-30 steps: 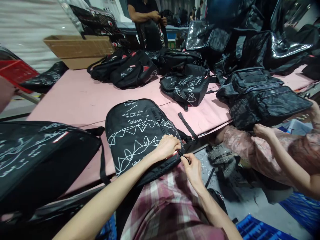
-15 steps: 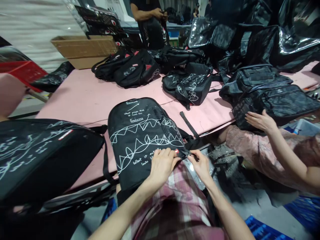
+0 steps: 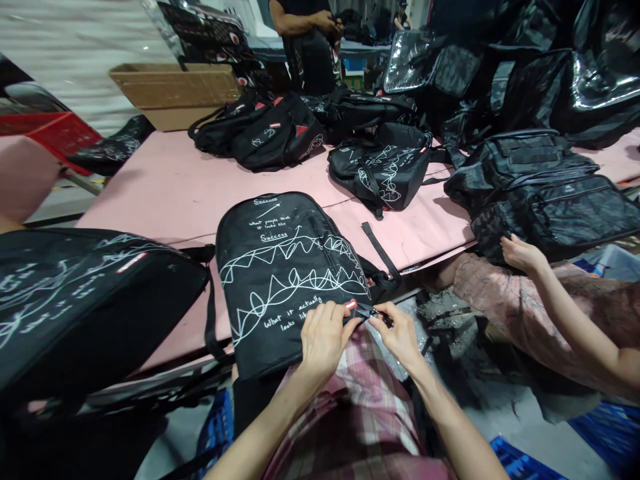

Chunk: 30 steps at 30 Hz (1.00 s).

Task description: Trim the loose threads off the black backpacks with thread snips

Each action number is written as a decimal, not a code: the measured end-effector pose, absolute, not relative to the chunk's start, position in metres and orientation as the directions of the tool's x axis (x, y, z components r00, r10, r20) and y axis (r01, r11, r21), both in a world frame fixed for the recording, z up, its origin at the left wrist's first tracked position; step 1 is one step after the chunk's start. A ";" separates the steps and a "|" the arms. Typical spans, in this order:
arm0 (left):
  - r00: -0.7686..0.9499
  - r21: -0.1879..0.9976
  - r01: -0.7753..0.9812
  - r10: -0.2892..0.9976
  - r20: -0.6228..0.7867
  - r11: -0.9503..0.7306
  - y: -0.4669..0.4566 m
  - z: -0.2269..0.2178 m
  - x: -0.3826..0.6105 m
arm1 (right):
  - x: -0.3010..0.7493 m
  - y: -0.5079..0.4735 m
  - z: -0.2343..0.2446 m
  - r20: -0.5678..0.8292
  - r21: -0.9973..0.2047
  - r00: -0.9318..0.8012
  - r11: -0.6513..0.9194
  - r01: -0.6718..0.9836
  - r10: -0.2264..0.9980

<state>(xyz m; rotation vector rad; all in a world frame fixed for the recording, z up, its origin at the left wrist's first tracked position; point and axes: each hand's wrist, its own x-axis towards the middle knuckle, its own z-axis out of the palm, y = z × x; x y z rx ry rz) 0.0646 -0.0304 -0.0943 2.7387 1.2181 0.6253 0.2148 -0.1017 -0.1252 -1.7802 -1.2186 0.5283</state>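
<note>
A black backpack (image 3: 285, 267) with white scribbled lines and writing lies flat on the pink table (image 3: 165, 193), its bottom edge hanging over my lap. My left hand (image 3: 323, 337) is closed on the backpack's lower right corner, thumb by a small red tag. My right hand (image 3: 397, 333) pinches the zipper pull (image 3: 369, 312) at that same corner. A loose black strap (image 3: 380, 248) lies to the right of the bag.
A second printed black backpack (image 3: 85, 300) lies at the left. More black bags (image 3: 380, 167) and a cardboard box (image 3: 175, 90) crowd the far table. A co-worker's hand (image 3: 520, 253) touches a large black bag (image 3: 545, 193) at right. Another person (image 3: 310, 40) stands behind.
My hands slid from the backpack's right side down to its lower corner, the right hand keeping hold of the zipper pull. The co-worker's hand shifted on the large bag.
</note>
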 end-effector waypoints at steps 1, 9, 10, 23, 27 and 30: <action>0.601 0.232 0.697 0.729 0.326 -0.678 -0.031 -0.094 0.065 | 0.213 -0.100 -0.126 0.116 -0.864 0.434 -0.124 0.488 0.894; 0.563 0.257 0.726 0.766 0.310 -0.637 -0.034 -0.090 0.073 | 0.207 -0.086 -0.143 -0.074 -0.996 0.422 -0.043 -0.083 0.903; 0.559 0.264 0.728 0.771 0.306 -0.633 -0.035 -0.089 0.075 | 0.206 -0.085 -0.145 -0.101 -0.985 0.409 -0.034 -0.169 0.907; 0.491 0.794 0.555 0.868 -0.072 -0.248 -0.020 -0.089 0.070 | 0.204 -0.096 -0.145 0.371 -0.759 0.418 0.012 0.652 0.829; 0.486 0.798 0.550 0.871 -0.067 -0.245 -0.021 -0.089 0.070 | 0.201 -0.099 -0.145 0.445 -0.676 0.374 0.031 0.736 0.814; 0.488 0.791 0.553 0.871 -0.053 -0.261 -0.021 -0.090 0.071 | 0.201 -0.100 -0.144 0.465 -0.638 0.333 0.050 0.769 0.820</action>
